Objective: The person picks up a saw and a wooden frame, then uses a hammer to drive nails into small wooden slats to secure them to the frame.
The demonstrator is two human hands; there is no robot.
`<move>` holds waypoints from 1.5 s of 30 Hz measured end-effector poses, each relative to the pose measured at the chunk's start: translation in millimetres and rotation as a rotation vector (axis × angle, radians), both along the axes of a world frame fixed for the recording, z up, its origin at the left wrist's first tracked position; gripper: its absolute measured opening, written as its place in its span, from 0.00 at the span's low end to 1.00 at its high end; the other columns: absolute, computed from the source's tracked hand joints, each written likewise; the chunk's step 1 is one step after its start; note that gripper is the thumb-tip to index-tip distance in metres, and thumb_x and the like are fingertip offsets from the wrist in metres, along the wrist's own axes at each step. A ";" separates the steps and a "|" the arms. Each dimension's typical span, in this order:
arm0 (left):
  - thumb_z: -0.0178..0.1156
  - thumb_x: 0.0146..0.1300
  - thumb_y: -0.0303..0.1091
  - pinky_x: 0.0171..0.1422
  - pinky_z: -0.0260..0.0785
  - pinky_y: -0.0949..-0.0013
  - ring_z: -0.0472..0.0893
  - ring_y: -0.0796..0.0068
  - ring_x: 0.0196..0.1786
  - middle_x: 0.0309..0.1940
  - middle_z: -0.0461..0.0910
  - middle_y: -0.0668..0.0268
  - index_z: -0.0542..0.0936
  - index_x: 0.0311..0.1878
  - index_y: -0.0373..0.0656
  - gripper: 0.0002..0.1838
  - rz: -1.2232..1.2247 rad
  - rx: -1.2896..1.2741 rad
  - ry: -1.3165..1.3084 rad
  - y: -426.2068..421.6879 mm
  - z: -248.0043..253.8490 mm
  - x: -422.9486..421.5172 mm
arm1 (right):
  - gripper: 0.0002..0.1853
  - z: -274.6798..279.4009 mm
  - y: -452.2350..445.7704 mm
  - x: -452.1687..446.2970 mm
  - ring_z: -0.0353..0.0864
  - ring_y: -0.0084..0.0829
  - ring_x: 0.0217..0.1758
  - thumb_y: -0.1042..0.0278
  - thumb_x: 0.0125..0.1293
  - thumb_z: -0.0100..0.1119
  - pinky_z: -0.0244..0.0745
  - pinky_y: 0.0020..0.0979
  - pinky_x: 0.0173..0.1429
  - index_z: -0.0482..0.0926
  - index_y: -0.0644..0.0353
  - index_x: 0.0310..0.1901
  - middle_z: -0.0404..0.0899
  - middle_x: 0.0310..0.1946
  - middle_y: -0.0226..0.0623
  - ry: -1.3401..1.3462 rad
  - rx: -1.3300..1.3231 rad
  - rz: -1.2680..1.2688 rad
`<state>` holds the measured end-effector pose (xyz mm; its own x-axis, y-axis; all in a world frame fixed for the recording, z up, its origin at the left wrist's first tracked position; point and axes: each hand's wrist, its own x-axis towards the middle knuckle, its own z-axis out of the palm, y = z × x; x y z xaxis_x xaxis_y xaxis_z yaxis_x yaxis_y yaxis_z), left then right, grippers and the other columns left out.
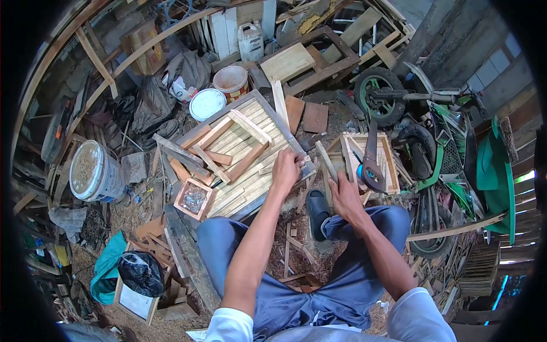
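Note:
My left hand (286,169) is closed over the right edge of a slatted wooden panel (242,196), its fingertips pinched; whatever they hold is too small to make out. My right hand (346,199) is wrapped round the wooden handle of a hammer (326,161), whose dark head lies toward the panel's corner. A small wooden frame (249,163) rests on the panel, left of my left hand. Loose wood strips (181,153) lie beside it. At the panel's near left corner sits a small wooden box (195,199) of what look like nails.
To the right, a handsaw (372,162) leans over a wooden crate (392,165). Beyond stands a green and black motorbike (447,151). Buckets (98,171) and scrap wood surround me. A black bag (141,273) lies at the lower left. Wood shavings cover the ground.

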<state>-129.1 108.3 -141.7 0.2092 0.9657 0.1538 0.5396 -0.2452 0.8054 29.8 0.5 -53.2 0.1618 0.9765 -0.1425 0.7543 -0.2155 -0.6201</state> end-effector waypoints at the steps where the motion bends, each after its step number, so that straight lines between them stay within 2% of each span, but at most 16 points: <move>1: 0.68 0.53 0.24 0.55 0.71 0.55 0.80 0.52 0.48 0.40 0.82 0.53 0.84 0.40 0.37 0.10 -0.005 -0.019 -0.048 1.5 -2.1 -0.3 | 0.14 -0.8 2.4 -0.1 0.75 0.70 0.38 0.62 0.72 0.50 0.66 0.61 0.43 0.66 0.67 0.42 0.75 0.27 0.69 0.013 -0.002 -0.019; 4: 0.67 0.54 0.24 0.55 0.72 0.56 0.82 0.52 0.47 0.41 0.83 0.51 0.84 0.42 0.38 0.11 0.007 -0.043 -0.058 0.3 5.8 -2.7 | 0.15 -1.6 7.4 -0.2 0.75 0.69 0.42 0.61 0.72 0.51 0.67 0.58 0.46 0.69 0.68 0.43 0.76 0.31 0.69 0.097 0.053 -0.072; 8: 0.65 0.56 0.26 0.55 0.72 0.56 0.81 0.51 0.48 0.43 0.82 0.51 0.84 0.44 0.39 0.11 -0.019 -0.041 -0.009 -5.9 25.5 -12.6 | 0.15 3.4 13.1 -5.1 0.79 0.64 0.44 0.61 0.70 0.55 0.72 0.50 0.48 0.76 0.68 0.45 0.80 0.35 0.63 0.218 0.243 -0.073; 9: 0.65 0.57 0.26 0.55 0.72 0.56 0.81 0.51 0.48 0.43 0.82 0.51 0.84 0.45 0.40 0.11 -0.028 -0.025 -0.011 -8.4 33.1 -15.3 | 0.15 3.8 18.4 -8.4 0.83 0.56 0.42 0.61 0.69 0.57 0.74 0.46 0.47 0.79 0.67 0.44 0.82 0.35 0.58 0.228 0.281 -0.068; 12: 0.63 0.59 0.26 0.53 0.72 0.56 0.81 0.52 0.47 0.42 0.81 0.52 0.85 0.45 0.40 0.11 -0.034 0.003 -0.013 -16.2 57.2 -24.8 | 0.15 14.0 20.3 -17.6 0.85 0.46 0.39 0.61 0.68 0.58 0.75 0.42 0.46 0.81 0.66 0.45 0.83 0.33 0.53 0.299 0.195 -0.079; 13: 0.63 0.59 0.26 0.53 0.72 0.56 0.81 0.51 0.47 0.42 0.80 0.53 0.85 0.45 0.40 0.10 -0.036 0.009 -0.044 -19.5 65.7 -28.4 | 0.14 5.4 24.1 -22.1 0.84 0.37 0.35 0.61 0.66 0.60 0.75 0.39 0.44 0.83 0.64 0.44 0.83 0.30 0.47 0.376 0.281 -0.080; 17: 0.61 0.60 0.24 0.50 0.72 0.57 0.80 0.52 0.43 0.38 0.78 0.54 0.84 0.44 0.39 0.10 -0.021 0.073 -0.140 -32.8 84.9 -48.1 | 0.14 16.0 31.9 -43.8 0.83 0.31 0.33 0.60 0.64 0.64 0.75 0.36 0.42 0.84 0.63 0.42 0.84 0.28 0.41 0.375 0.210 -0.033; 21: 0.60 0.60 0.22 0.48 0.72 0.58 0.80 0.54 0.42 0.39 0.78 0.54 0.84 0.45 0.38 0.10 0.052 0.200 -0.131 -53.3 105.5 -71.5 | 0.14 20.4 32.6 -72.1 0.73 0.21 0.29 0.59 0.64 0.65 0.69 0.30 0.35 0.84 0.63 0.40 0.77 0.24 0.29 0.494 0.323 0.090; 24: 0.60 0.60 0.22 0.49 0.72 0.58 0.80 0.53 0.42 0.40 0.77 0.53 0.84 0.47 0.38 0.12 0.092 0.162 -0.117 -67.1 119.3 -89.4 | 0.14 27.9 29.7 -85.6 0.71 0.20 0.27 0.59 0.64 0.66 0.67 0.29 0.32 0.84 0.63 0.39 0.76 0.22 0.28 0.452 0.238 0.136; 28: 0.60 0.60 0.20 0.48 0.72 0.57 0.80 0.54 0.40 0.40 0.77 0.54 0.83 0.49 0.40 0.14 0.112 0.165 -0.121 -80.3 125.6 -102.8 | 0.15 12.3 34.6 -98.9 0.68 0.19 0.24 0.57 0.62 0.68 0.64 0.31 0.29 0.85 0.63 0.38 0.72 0.19 0.27 0.521 0.328 0.217; 32: 0.61 0.59 0.20 0.47 0.72 0.58 0.80 0.54 0.41 0.38 0.77 0.54 0.83 0.48 0.37 0.13 0.122 0.183 -0.068 -92.3 137.9 -112.0 | 0.15 21.7 26.2 -108.9 0.69 0.24 0.23 0.58 0.64 0.65 0.67 0.33 0.30 0.84 0.64 0.37 0.72 0.18 0.31 0.475 0.303 0.254; 34: 0.62 0.60 0.22 0.49 0.73 0.61 0.81 0.55 0.44 0.39 0.78 0.54 0.83 0.47 0.36 0.11 0.116 0.155 -0.026 -93.2 134.7 -116.6 | 0.14 24.0 23.4 -112.7 0.75 0.29 0.24 0.60 0.62 0.64 0.71 0.37 0.33 0.83 0.65 0.38 0.77 0.20 0.40 0.466 0.277 0.259; 37: 0.61 0.60 0.21 0.48 0.72 0.59 0.81 0.53 0.43 0.39 0.79 0.54 0.83 0.46 0.35 0.11 0.110 0.206 -0.015 -95.6 134.0 -116.2 | 0.13 29.9 22.2 -118.4 0.83 0.38 0.29 0.62 0.61 0.63 0.75 0.40 0.37 0.82 0.65 0.38 0.80 0.24 0.50 0.434 0.237 0.248; 40: 0.61 0.59 0.20 0.47 0.72 0.59 0.81 0.53 0.41 0.39 0.79 0.54 0.83 0.45 0.34 0.10 0.121 0.178 -0.006 -95.8 137.5 -117.0 | 0.13 23.2 25.3 -123.7 0.77 0.29 0.24 0.63 0.60 0.64 0.72 0.36 0.33 0.82 0.65 0.38 0.78 0.19 0.44 0.506 0.356 0.261; 44: 0.63 0.59 0.23 0.45 0.72 0.61 0.81 0.57 0.40 0.38 0.79 0.55 0.83 0.45 0.35 0.10 0.133 0.174 0.022 -96.8 137.5 -122.6 | 0.13 21.8 27.4 -127.0 0.86 0.44 0.34 0.65 0.60 0.63 0.76 0.39 0.40 0.82 0.67 0.39 0.82 0.27 0.53 0.515 0.312 0.279; 45: 0.63 0.60 0.24 0.45 0.72 0.62 0.81 0.57 0.40 0.38 0.80 0.56 0.83 0.45 0.35 0.10 0.142 0.174 0.019 -96.6 137.5 -123.9 | 0.13 21.4 29.0 -128.9 0.85 0.41 0.32 0.64 0.60 0.63 0.75 0.38 0.39 0.82 0.67 0.38 0.81 0.26 0.52 0.523 0.321 0.283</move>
<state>-253.0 11.8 -4.2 0.0777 0.9449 0.3180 0.5932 -0.3002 0.7470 -99.1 29.4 -31.8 -0.1177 0.9781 0.1717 0.3380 0.2020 -0.9192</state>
